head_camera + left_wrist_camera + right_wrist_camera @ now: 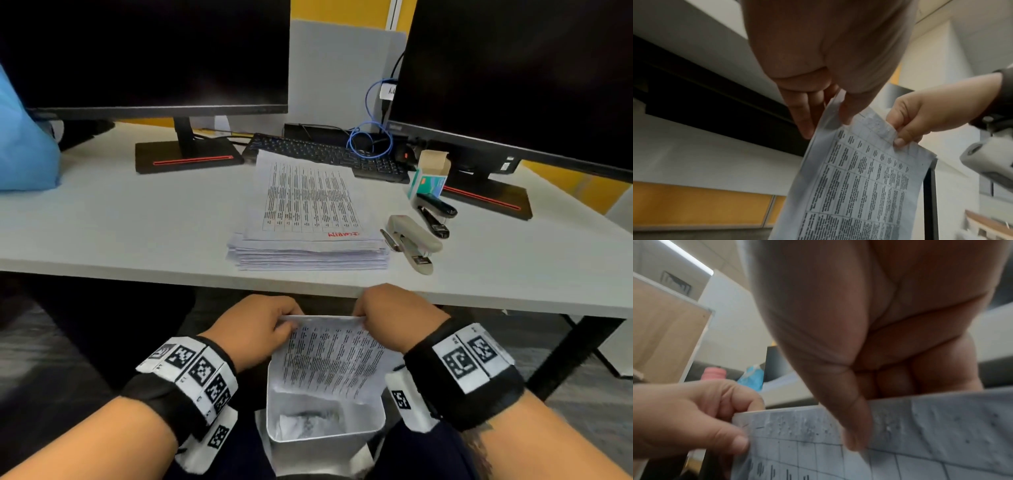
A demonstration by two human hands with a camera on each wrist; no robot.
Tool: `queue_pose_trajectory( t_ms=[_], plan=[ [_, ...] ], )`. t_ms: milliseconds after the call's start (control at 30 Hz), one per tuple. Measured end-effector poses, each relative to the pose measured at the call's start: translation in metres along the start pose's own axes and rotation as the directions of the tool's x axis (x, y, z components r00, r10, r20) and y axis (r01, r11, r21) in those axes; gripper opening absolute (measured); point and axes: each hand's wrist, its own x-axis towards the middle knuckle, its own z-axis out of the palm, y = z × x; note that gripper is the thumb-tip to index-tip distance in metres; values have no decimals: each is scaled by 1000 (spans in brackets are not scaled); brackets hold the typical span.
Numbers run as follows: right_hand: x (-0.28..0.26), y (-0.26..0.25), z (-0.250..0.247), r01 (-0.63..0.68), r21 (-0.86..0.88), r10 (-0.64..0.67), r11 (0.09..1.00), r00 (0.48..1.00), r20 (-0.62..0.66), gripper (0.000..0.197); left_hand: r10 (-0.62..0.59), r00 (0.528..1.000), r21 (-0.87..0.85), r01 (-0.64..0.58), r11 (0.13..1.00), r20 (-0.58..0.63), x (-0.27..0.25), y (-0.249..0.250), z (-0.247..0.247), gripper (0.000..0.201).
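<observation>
Marker bands [191, 373] on both wrists, nearest the lens. Left hand [255, 325]: thumb and fingers pinched the top left corner of the printed sheet [329, 356]. Right hand [394, 315]: pinched the same top edge, further right. Sheet: hung below the desk [137, 222] edge, its lower end over the white bin [271, 394] at the knees; crumpled scraps [305, 423] lay inside. Handling, by judgement: light, limp, easily torn; pitted marks along the top margin suggested a weak strip, so best pinched close beside any tear line. On desk: paper stack [308, 253], grey stapler [412, 241], black stapler [435, 212], staple box [428, 174], keyboard [325, 154].
</observation>
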Motion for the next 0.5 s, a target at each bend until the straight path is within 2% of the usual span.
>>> queue_pose_trajectory(
  t_ms=[200, 267, 367, 500],
  plan=[
    [15, -3, 31, -15, -10, 17, 1000, 986, 167, 35, -50, 986, 169, 22, 985, 159, 13, -23, 28, 17],
    [18, -1, 38, -22, -22, 25, 1000, 981, 191, 37, -79, 983, 161, 53, 986, 164, 16, -25, 32, 19],
    [24, 2, 40, -43, -31, 48, 999, 976, 210, 46, -92, 987, 137, 74, 988, 134, 21, -22, 31, 33],
    [25, 4, 26, -42, 27, 33, 999, 968, 250, 56, -12, 990, 131, -7, 991, 139, 27, -4, 14, 35]
  ],
)
